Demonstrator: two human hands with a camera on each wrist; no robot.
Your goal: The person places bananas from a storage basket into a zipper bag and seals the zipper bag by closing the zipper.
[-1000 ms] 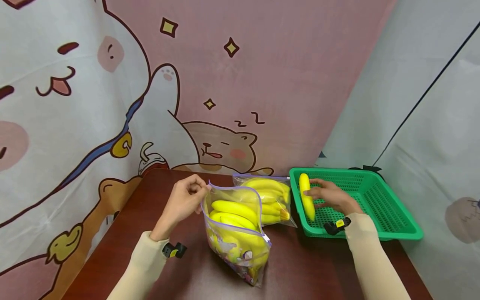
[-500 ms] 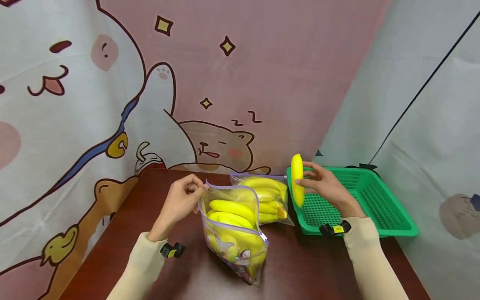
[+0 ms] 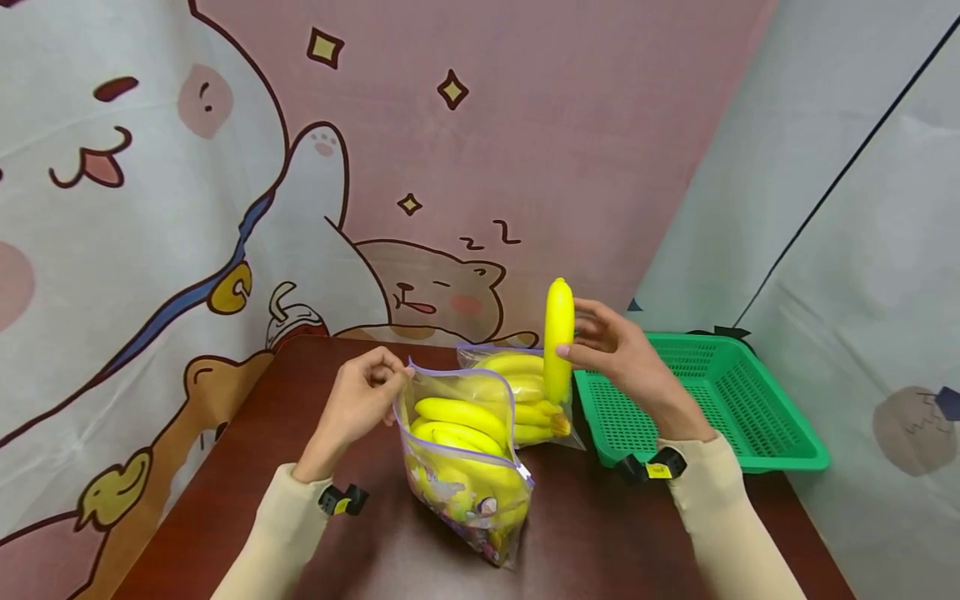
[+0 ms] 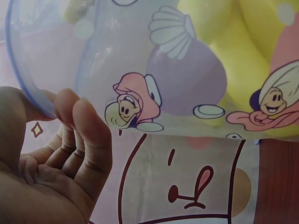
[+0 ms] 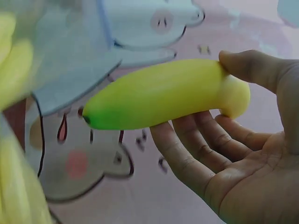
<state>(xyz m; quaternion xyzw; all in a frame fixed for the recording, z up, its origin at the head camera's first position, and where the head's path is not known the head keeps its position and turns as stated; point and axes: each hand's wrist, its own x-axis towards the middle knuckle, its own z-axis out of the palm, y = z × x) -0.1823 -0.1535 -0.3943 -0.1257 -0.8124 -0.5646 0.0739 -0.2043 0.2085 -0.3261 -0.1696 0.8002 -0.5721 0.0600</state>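
Observation:
My left hand (image 3: pixel 365 392) pinches the purple-edged rim of a clear zip bag (image 3: pixel 450 487) between thumb and fingertips. Cartoon prints cover the bag's front, and its mouth gapes with several yellow bananas (image 3: pixel 461 417) inside. Up to the right, my right hand (image 3: pixel 622 358) holds a single banana (image 3: pixel 558 342) upright, thumb on one side and fingers on the other. In the right wrist view this banana (image 5: pixel 159 98) has a green end with a dark tip. The left wrist view shows the bag's rim (image 4: pixel 29 88) between the thumb and fingers.
Behind the open bag lies a second clear zip bag (image 3: pixel 468 357) filled with bananas, partly hidden by the held one. A green plastic basket (image 3: pixel 810 458) stands on the right of the dark red-brown table (image 3: pixel 360 542). Cartoon-printed cloth (image 3: pixel 570 150) hangs close behind.
My right hand has lifted the banana up out of the green basket and carried it left, over the second bag. The left hand keeps its pinch on the bag rim.

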